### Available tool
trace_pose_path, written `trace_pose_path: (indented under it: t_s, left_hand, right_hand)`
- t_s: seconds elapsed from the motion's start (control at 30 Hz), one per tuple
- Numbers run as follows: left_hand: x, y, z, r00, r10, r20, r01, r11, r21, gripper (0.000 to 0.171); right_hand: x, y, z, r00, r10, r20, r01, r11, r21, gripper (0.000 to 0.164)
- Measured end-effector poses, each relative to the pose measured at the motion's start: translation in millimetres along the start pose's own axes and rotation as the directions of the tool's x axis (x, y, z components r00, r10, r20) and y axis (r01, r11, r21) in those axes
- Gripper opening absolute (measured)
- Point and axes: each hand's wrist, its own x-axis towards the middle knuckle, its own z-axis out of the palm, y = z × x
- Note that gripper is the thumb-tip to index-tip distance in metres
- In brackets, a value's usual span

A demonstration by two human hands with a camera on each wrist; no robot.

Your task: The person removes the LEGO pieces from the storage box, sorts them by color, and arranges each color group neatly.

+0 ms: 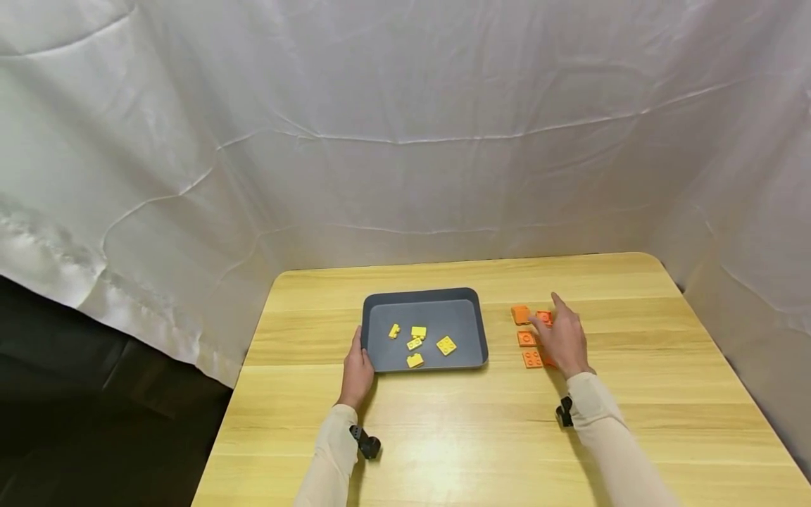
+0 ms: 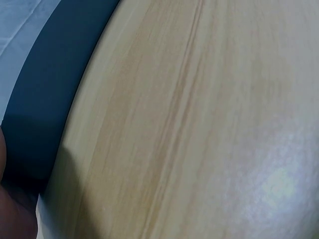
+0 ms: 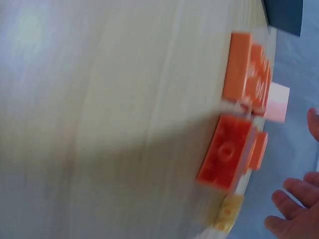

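Observation:
My left hand [image 1: 357, 373] grips the left rim of a shallow dark grey tray [image 1: 480, 331] near its front corner. In the left wrist view the tray's outer wall [image 2: 50, 89] stands beside part of that hand. Several yellow toy building bricks [image 1: 446, 345] lie in the tray. Right of it, orange toy building bricks [image 1: 526, 339] are set out on the table. Over the right side of this group is my right hand [image 1: 566, 341], its fingers spread and nothing held. Part of the group is hidden under it. The right wrist view shows a hollow-side orange brick [image 3: 226, 153] close up.
The light wooden table [image 1: 443, 436] has a far edge along a pale hanging cloth [image 1: 412, 190]. More cloth drapes at both sides, with a dark area [image 1: 95, 394] at the lower left. Each wrist wears a small black camera [image 1: 365, 443].

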Motion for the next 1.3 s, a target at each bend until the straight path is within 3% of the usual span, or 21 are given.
trace_pose_path:
  t_s: [0.37, 0.77, 1.13, 1.3]
  left_hand:
    - [0.3, -1.1, 0.9, 1.000, 0.000, -0.004, -0.001, 1.000, -0.008, 0.053]
    - [3.4, 1.1, 6.6, 1.000, -0.009, 0.008, 0.009, 1.000, -0.011, 0.054]
    - [4.1, 3.1, 10.6, 1.000, -0.017, 0.011, 0.017, 1.000, -0.009, 0.054]
    - [3.3, 4.0, 10.0, 1.000, -0.015, 0.011, 0.015, 1.000, -0.009, 0.054]
  right_hand:
    - [4, -34, 26, 0.982, -0.185, -0.023, 0.185, 0.983, 0.013, 0.076]
    - [7, -62, 49, 0.958, -0.286, -0.020, 0.286, 0.958, -0.002, 0.077]
    - [0, -92, 71, 0.940, -0.333, 0.071, 0.335, 0.942, -0.018, 0.075]
    - [-3, -106, 85, 0.920, -0.383, 0.085, 0.386, 0.923, -0.013, 0.073]
